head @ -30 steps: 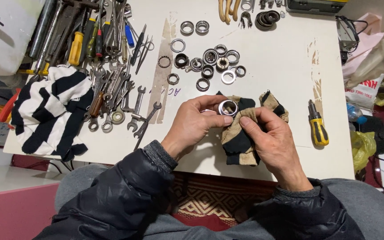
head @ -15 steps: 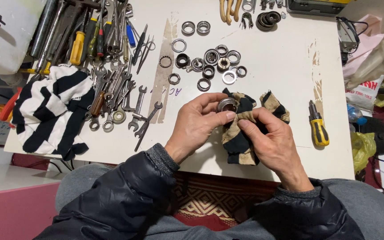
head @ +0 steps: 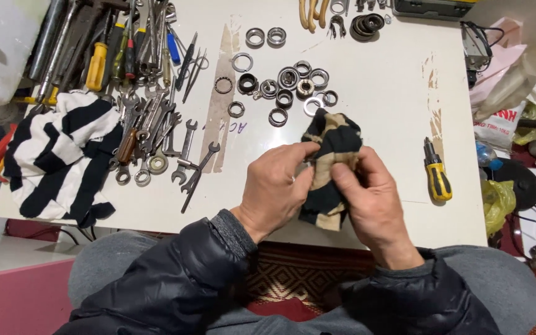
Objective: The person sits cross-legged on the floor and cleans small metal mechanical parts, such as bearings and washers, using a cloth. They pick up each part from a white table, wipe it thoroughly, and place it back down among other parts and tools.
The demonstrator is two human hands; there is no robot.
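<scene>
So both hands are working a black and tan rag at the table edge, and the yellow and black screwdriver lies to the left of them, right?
Not quite. The head view shows the yellow and black screwdriver lying to the right of the hands, not the left. The rest holds: the left hand and right hand are both working the black and tan rag at the table edge.

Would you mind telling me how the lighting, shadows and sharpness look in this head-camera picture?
Head view: even, soft light on the white table, with no harsh glare; faint shadows fall under the left hand, the right hand and the striped rag that they grip; the bearing rings and wrenches look sharp; wide-angle bending shows at the frame edges.
</scene>
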